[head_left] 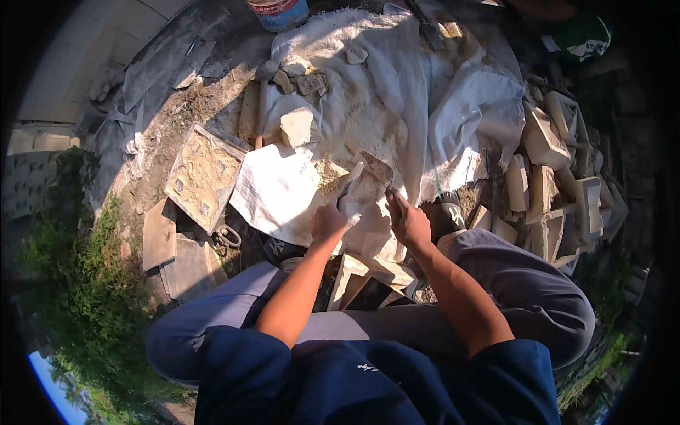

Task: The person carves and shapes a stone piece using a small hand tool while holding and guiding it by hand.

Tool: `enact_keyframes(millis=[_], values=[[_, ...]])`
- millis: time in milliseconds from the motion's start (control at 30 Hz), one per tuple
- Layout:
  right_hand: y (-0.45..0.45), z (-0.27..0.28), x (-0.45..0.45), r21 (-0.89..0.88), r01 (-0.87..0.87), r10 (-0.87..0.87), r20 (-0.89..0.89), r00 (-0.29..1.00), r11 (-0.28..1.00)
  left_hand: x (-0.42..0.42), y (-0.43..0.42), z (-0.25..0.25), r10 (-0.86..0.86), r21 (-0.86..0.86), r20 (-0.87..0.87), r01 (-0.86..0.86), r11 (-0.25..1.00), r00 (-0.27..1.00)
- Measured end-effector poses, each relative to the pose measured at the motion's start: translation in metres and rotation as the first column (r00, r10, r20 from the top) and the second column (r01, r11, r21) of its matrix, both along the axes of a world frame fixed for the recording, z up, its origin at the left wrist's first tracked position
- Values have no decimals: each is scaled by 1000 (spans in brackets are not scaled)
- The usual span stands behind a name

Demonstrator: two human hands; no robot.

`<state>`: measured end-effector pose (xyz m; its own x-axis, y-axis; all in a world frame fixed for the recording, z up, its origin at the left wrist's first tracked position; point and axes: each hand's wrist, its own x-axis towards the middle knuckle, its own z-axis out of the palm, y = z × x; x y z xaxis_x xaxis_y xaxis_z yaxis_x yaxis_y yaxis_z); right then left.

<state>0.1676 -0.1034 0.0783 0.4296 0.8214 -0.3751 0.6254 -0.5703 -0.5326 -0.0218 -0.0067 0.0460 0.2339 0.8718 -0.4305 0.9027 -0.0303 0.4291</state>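
Note:
My left hand [329,221] is closed around a pale narrow piece [352,176], whose rounded tip points up and away from me. My right hand [411,222] grips a hand tool with a flat, dusty brownish head [377,166]; its exact kind is hard to make out. The head lies just right of the pale piece, over a dusty white woven sheet [280,183]. Yellowish crumbs [329,172] are scattered on the sheet beyond my left hand. Farther up the sheet rests a pale stone block [297,127].
Stacked pale blocks [545,145] line the right side. At left are a square tray-like slab [205,177] with a crumbly surface and leaning tiles [160,234]. More pieces [382,275] lie between my legs. A paint bucket [280,13] stands at the back.

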Motion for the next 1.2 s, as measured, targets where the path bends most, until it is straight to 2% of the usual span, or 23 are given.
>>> enact_keyframes(millis=[33, 167, 233, 367, 433, 467, 533, 667, 733, 767, 833, 867, 933, 967, 1033, 1133, 1167, 1200], values=[[2, 2, 1, -3, -3, 3, 0, 1000, 1000, 4, 0, 11, 42, -1, 4, -42, 999, 999], [-2, 0, 0, -5, -4, 4, 0, 1000, 1000, 1, -8, 0, 38, -12, -19, -38, 999, 999], [4, -1, 3, 4, -11, 11, 10, 1000, 1000, -3, -4, -7, -45, 10, -12, 45, 999, 999], [1, -4, 3, 8, -17, 17, 0, 1000, 1000, 9, -2, 13, -19, -55, -50, 17, 998, 999], [-1, -4, 4, 2, -11, 11, -7, 1000, 1000, 12, -7, 19, 16, 64, -4, -15, 998, 1000], [-2, -5, 4, -8, -11, 11, -12, 1000, 1000, 7, -10, 14, 11, 65, -6, -11, 998, 1000], [1, -6, 5, -2, -15, 15, -12, 1000, 1000, -4, -10, -3, -107, 23, 10, 107, 994, 994], [-4, -9, 4, -11, -14, 14, -3, 1000, 1000, 5, -11, 19, -47, -79, -54, 43, 996, 997], [-1, -4, 5, -5, -4, 4, -14, 1000, 1000, 11, -10, 23, -14, 47, 11, 13, 999, 1000], [0, 1, 4, -7, 5, -6, -31, 999, 1000, 7, -11, 19, -17, 45, 8, 17, 999, 1000], [2, 3, 5, 3, 14, -14, -44, 999, 1000, 0, -7, 4, -118, -86, -47, 114, 990, 992], [1, 2, 4, -3, 13, -13, -40, 999, 1000, -4, -9, -2, -120, -78, -46, 116, 990, 992], [7, 0, 10, -1, 9, -10, -26, 1000, 1000, -7, -12, -12, -88, -38, -36, 86, 996, 996], [4, -1, 9, -7, 3, -4, -24, 1000, 1000, -4, -13, -4, -90, -45, -39, 89, 995, 995], [0, -4, 5, -24, -13, 13, -30, 999, 1000, 8, -11, 20, 19, -3, 39, -19, 1000, 999], [2, 7, 5, 26, 9, -8, -41, 999, 1000, 8, -11, 1, 87, -23, 20, -86, 996, 996], [1, 5, 6, 34, 10, -9, -37, 999, 999, 5, -10, 4, 86, -16, 24, -86, 996, 996], [1, 2, 5, 24, 5, -4, -33, 999, 1000, -3, -11, 8, -8, -62, 1, 8, 998, 1000]])
